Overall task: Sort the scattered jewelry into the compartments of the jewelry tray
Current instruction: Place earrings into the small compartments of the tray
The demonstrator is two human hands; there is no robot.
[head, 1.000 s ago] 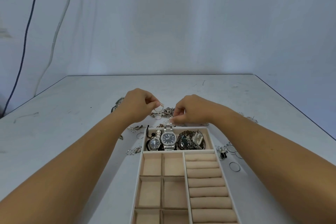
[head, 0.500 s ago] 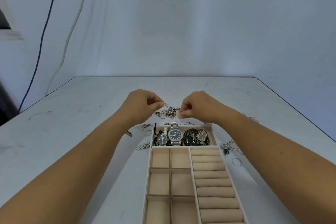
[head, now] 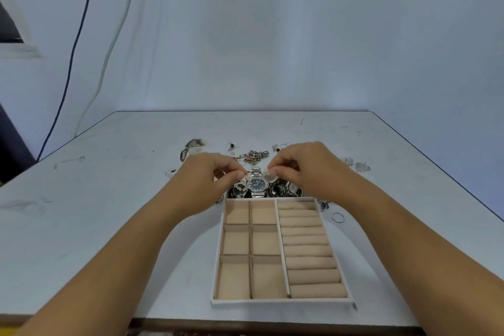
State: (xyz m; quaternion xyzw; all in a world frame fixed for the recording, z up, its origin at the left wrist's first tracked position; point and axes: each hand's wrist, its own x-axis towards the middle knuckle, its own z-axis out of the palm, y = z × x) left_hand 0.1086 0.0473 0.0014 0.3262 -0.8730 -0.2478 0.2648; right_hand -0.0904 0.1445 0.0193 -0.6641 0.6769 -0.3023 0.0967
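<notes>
Fingertips (head: pixel 233 175) of both hands are curled and pinch a small pale beaded piece (head: pixel 246 181) of jewelry, held between them just above the far end of a jewelry tray (head: pixel 281 302). One end is held by the left hand (head: pixel 207 180) and the other by the right hand (head: pixel 308 169), with thumbs and forefingers pressed close together. Whether the piece is a bracelet or a short chain cannot be told. The tray lies on a white table (head: pixel 109 199), close to its near edge. Its far compartment, under the hands, holds a steel watch (head: pixel 257 185) with a dark dial, a smaller watch (head: pixel 240 192) partly hidden on its left, and a dark tangle of jewelry (head: pixel 283 191) on its right. Nearer the viewer are six square beige compartments (head: pixel 236 241) on the left and a column of beige ring rolls (head: pixel 308 251) on the right. More jewelry lies loose on the table beyond and beside the tray: a heap of chains (head: pixel 253 157), a thin ring (head: pixel 338 218) and fan-shaped earrings (head: pixel 362 166).
</notes>
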